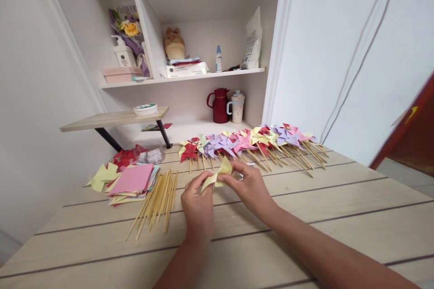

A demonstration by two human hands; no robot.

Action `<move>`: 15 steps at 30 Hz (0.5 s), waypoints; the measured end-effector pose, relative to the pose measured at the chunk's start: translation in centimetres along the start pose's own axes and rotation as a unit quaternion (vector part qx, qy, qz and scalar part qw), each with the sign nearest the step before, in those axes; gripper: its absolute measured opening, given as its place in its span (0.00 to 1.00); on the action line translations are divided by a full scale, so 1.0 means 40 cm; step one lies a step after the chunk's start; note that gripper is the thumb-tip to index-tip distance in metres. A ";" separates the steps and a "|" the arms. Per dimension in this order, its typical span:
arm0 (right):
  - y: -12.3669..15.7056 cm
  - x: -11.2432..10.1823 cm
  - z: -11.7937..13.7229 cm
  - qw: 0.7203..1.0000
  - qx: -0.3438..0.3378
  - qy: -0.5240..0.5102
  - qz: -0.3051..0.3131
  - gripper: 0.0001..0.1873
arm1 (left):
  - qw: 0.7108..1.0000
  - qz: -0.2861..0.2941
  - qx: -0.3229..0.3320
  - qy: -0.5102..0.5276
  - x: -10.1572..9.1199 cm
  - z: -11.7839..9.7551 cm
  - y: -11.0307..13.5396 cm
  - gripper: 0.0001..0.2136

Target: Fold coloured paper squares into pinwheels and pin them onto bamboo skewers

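A pale yellow paper pinwheel [224, 169] is pinched between both my hands above the middle of the table. My left hand [199, 198] grips its lower left side, fingers closed. On the other side, my right hand [249, 185] holds it between thumb and fingers. Some of the folded paper is hidden behind the fingers. Just behind my hands lies a long row of finished paper pinwheels [233, 142] on sticks, in red, purple, pink and yellow. Thin wooden sticks [159, 198] lie in a loose pile left of my left hand.
Square coloured paper sheets [132, 179] are stacked at left, beside a yellow folded paper [103, 176], red folded papers [127, 157] and a clear container [152, 155]. A small raised stand [115, 119] is behind them. A red jug [220, 106] and a cup [237, 107] stand at the back.
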State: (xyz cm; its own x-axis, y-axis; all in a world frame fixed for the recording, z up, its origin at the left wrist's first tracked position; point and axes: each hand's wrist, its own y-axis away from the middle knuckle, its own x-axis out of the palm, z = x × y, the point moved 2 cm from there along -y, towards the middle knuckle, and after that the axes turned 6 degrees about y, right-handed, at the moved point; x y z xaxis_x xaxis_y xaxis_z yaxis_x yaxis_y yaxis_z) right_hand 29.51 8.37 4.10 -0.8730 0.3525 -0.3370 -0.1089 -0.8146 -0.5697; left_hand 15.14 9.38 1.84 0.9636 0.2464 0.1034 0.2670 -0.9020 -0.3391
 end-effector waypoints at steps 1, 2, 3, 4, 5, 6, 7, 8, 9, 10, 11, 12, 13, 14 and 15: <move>-0.001 0.000 0.000 1.000 0.004 -0.006 0.001 0.05 | 1.000 0.003 0.004 0.000 0.000 0.001 -0.001 0.08; -0.002 0.000 -0.001 1.000 0.006 -0.013 0.003 0.05 | 1.000 0.003 0.009 0.000 0.000 0.002 -0.001 0.08; -0.004 0.000 -0.002 1.000 0.006 -0.021 0.007 0.05 | 1.000 0.003 0.011 0.000 0.000 0.002 0.000 0.08; -0.005 0.000 -0.003 1.000 0.005 -0.029 0.012 0.05 | 1.000 0.002 0.008 0.001 0.001 0.003 0.001 0.08; -0.007 -0.001 -0.004 0.999 0.004 -0.034 0.017 0.05 | 1.000 0.003 0.001 0.001 0.001 0.004 0.002 0.09; -0.008 -0.001 -0.005 0.999 0.004 -0.036 0.022 0.05 | 1.000 0.004 -0.008 0.000 0.001 0.005 0.003 0.09; -0.009 -0.002 -0.006 0.999 0.005 -0.038 0.026 0.05 | 1.000 0.007 -0.016 -0.004 0.002 0.006 0.005 0.10; -0.010 -0.002 -0.007 0.999 0.006 -0.041 0.028 0.06 | 1.000 0.012 -0.020 -0.010 0.002 0.006 0.005 0.11; -0.011 -0.002 -0.008 0.999 0.007 -0.043 0.030 0.06 | 1.000 0.017 -0.018 -0.017 0.002 0.006 0.006 0.11; -0.011 -0.002 -0.009 0.999 0.008 -0.045 0.030 0.06 | 1.000 0.019 -0.007 -0.022 0.001 0.004 0.006 0.10; -0.011 -0.001 -0.010 0.998 0.008 -0.048 0.031 0.06 | 0.999 0.019 0.011 -0.027 0.001 0.002 0.006 0.09; -0.010 0.000 -0.010 0.998 0.008 -0.049 0.031 0.06 | 0.999 0.017 0.033 -0.032 0.000 0.000 0.005 0.08; -0.010 0.001 -0.010 0.998 0.008 -0.047 0.031 0.05 | 0.998 0.013 0.057 -0.038 -0.001 -0.003 0.004 0.06; -0.009 0.002 -0.010 0.999 0.008 -0.045 0.030 0.05 | 0.996 0.007 0.079 -0.045 -0.002 -0.005 0.004 0.05; -0.008 0.004 -0.009 0.999 0.007 -0.042 0.029 0.06 | 0.994 0.001 0.095 -0.053 -0.003 -0.006 0.003 0.04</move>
State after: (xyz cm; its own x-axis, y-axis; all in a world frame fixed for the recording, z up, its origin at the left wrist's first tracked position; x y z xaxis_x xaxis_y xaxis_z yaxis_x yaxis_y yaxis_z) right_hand 29.60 8.86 3.96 -0.9150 0.2650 -0.3042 -0.0637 -0.8395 -0.5397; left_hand 15.05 9.16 2.02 0.9569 0.2903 0.0066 0.2529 -0.8220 -0.5103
